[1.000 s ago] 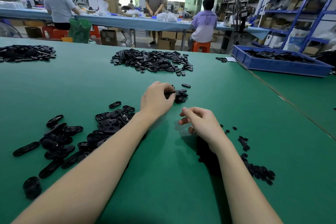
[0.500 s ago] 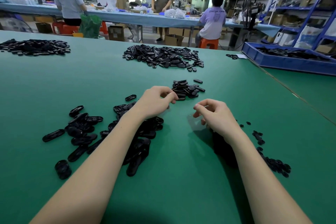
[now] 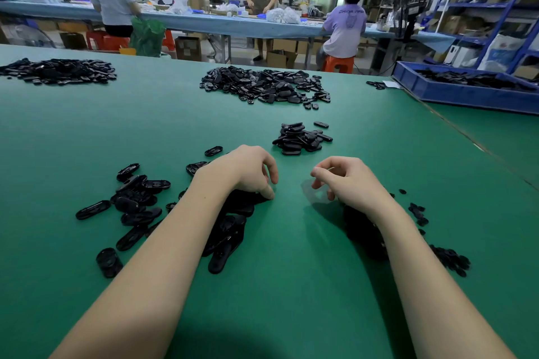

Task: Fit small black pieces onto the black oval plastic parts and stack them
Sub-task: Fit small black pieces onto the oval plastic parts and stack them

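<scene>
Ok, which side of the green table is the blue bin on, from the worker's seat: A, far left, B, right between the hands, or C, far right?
C: the blue bin sits at the far right edge of the green table, beyond the right hand.

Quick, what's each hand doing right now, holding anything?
Left hand: fingers curled down onto the loose oval parts; a grip cannot be told.
Right hand: fingers curled, nothing visible in them.

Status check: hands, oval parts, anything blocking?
Left hand reaching into loose oval parts. Right hand curled; hold unclear. Finished stack ahead, path clear.
</scene>
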{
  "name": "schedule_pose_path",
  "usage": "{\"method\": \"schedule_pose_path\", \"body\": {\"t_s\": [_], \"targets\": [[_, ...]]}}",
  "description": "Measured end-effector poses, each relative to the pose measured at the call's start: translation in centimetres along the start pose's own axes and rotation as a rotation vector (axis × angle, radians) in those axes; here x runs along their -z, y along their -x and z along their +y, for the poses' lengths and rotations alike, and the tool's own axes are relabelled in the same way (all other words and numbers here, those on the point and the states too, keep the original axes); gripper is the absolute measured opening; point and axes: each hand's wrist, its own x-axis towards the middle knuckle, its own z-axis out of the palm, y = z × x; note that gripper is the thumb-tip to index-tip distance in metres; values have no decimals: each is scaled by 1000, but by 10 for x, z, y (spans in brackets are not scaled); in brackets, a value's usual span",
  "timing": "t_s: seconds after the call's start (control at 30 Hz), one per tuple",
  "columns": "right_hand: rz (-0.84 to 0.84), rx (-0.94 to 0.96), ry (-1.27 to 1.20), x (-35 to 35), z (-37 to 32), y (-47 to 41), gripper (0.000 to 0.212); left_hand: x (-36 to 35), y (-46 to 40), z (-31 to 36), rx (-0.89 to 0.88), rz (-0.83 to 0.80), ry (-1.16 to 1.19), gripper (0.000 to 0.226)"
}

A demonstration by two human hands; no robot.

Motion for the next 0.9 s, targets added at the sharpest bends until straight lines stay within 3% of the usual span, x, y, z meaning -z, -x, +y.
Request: {"method": "schedule_pose_path", "body": {"t_s": [0.13, 0.23, 0.33, 0.43, 0.53, 0.63, 0.9], "targets": [[7, -5, -1, 4, 1, 1, 13, 1, 1, 2, -35, 63, 33, 4], [21, -8, -4, 8, 2, 1, 13, 0, 0, 7, -49, 172, 141, 10], [43, -19, -1, 14, 3, 0, 13, -8, -4, 21, -41, 279, 428, 9], [77, -33, 130, 26, 4, -1, 13, -17, -4, 34, 15, 215, 803, 6], [56, -92, 411, 39, 5, -2, 11, -24, -4, 38, 70, 163, 1005, 11], [-7, -154, 554, 47, 6, -2, 7, -28, -3, 38, 78, 145, 1094, 8], [-82, -183, 528, 42, 10, -1, 7, -32, -4, 39, 38, 196, 1153, 16]]}}
